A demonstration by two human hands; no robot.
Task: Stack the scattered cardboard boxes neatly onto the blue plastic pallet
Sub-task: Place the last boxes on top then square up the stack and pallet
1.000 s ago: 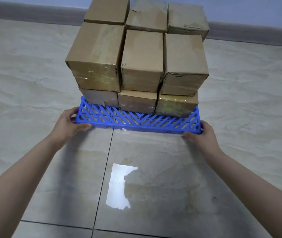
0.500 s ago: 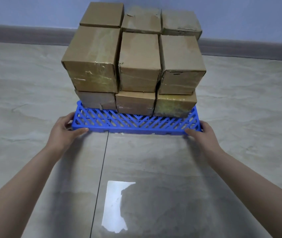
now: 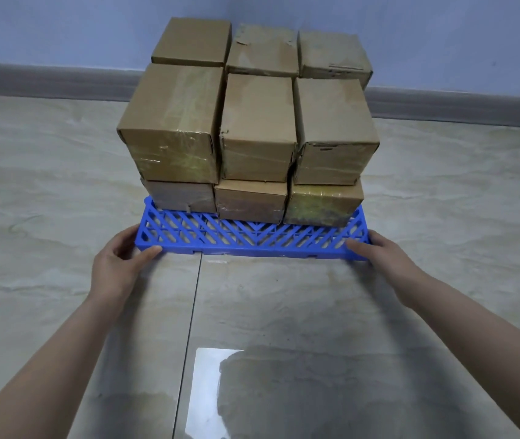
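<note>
all boxes look stacked on the pallet; left grip and right grip grasp its near corners.

Our left hand: bare arm stretched forward, fingers curled round the near left corner of the pallet, thumb along its front edge. Our right hand: arm likewise outstretched, gripping the near right corner the same way.

Could not see most of the pallet under boxes, nor fingers of the right hand behind its corner. Lost both forearms at the bottom edge.
</note>
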